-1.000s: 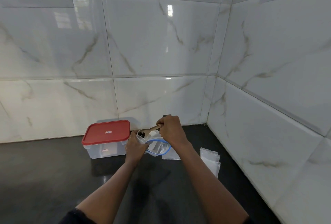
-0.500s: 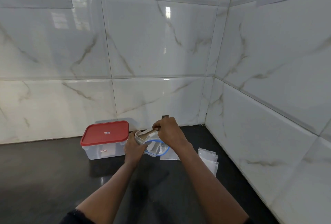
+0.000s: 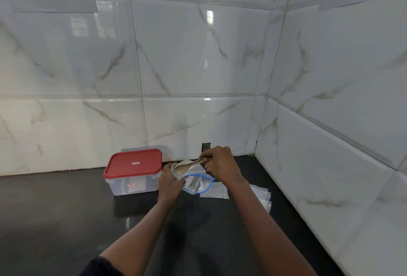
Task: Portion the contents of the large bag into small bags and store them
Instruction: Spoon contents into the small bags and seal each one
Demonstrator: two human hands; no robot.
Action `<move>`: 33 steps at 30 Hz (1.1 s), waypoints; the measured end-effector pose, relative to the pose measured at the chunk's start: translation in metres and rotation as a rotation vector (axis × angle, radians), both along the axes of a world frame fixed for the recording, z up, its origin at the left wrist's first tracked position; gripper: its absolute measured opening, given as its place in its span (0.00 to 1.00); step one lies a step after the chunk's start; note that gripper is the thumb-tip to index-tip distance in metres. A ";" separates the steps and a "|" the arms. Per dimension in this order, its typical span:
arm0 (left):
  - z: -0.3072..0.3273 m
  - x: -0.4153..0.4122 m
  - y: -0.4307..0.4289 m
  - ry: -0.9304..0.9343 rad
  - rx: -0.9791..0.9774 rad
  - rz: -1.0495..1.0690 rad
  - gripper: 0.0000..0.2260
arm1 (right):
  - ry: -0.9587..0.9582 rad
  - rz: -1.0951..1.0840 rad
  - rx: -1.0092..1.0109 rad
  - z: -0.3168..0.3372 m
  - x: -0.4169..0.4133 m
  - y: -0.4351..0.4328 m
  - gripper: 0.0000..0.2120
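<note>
My left hand (image 3: 169, 184) grips a small clear bag (image 3: 184, 170) by its open mouth, above the dark counter. My right hand (image 3: 221, 163) holds a wooden spoon (image 3: 189, 164) by the handle, with its bowl tipped into that bag's mouth. Just below them lies the large clear bag with a blue zip rim (image 3: 201, 184), open and partly hidden by my left hand. What the bags contain cannot be made out.
A clear plastic box with a red lid (image 3: 134, 165) stands shut to the left, against the tiled wall. Flat empty small bags (image 3: 214, 191) lie right of the large bag, and more bags (image 3: 262, 197) near the right wall. The black counter (image 3: 55, 220) stretches left and forward.
The spoon, which carried dark pieces a second ago, has tipped down into the small bag. Both hands stayed nearly in place.
</note>
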State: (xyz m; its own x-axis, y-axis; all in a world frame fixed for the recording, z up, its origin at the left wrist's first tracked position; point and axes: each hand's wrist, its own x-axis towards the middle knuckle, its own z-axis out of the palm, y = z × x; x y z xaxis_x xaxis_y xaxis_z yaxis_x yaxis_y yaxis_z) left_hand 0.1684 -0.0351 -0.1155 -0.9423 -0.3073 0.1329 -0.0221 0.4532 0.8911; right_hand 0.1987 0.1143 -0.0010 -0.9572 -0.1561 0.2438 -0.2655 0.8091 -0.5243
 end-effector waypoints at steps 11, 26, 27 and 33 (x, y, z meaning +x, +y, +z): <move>-0.003 0.005 -0.001 0.019 0.030 -0.041 0.30 | -0.293 -0.352 -0.135 -0.026 -0.007 0.042 0.12; -0.013 0.017 -0.003 -0.069 0.051 -0.275 0.36 | -0.400 -0.331 -0.342 -0.119 0.000 -0.016 0.11; -0.014 0.019 -0.003 -0.077 0.041 -0.288 0.37 | -0.404 -0.292 -0.300 -0.123 0.002 -0.016 0.12; -0.009 0.025 0.004 -0.018 0.045 -0.264 0.39 | -0.293 -0.325 -0.230 -0.130 0.009 -0.008 0.12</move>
State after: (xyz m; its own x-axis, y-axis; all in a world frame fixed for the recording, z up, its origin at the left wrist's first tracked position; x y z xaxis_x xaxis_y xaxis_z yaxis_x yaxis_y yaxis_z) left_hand 0.1933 -0.0310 -0.1243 -0.9926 -0.0560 0.1073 0.0756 0.4053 0.9110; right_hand 0.2074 0.1060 -0.1306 -0.9809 0.1882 -0.0497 0.1667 0.6804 -0.7137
